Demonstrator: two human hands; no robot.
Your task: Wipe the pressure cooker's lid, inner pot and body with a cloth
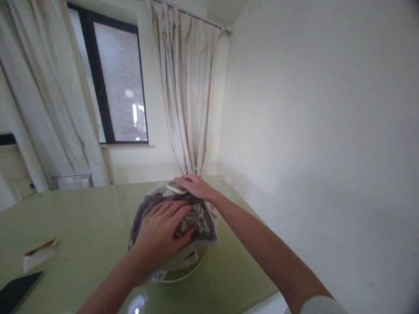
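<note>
A dark cloth (pixel 206 224) with a pale leaf-like pattern lies over a round basin (pixel 185 279) with a white rim. My left hand (pixel 163 224) rests on this cloth, fingers spread and flat. Farther back, my right hand (pixel 194 185) lies with its fingers stretched over the far side of the pile, touching a pale-edged item (pixel 176 188) whose kind I cannot make out. Lighter folded material (pixel 186 259) sticks out below the cloth on the near side. Most of what the basin holds is hidden under the cloth and my hands.
The basin stands on a glossy green table (pixel 88 226). At its left lie a dark flat device (pixel 19 290) and a small clear packet (pixel 39 257) with a brown edge. A white wall (pixel 310 131) borders the right; curtains (pixel 188 87) and a window (pixel 121 83) are behind.
</note>
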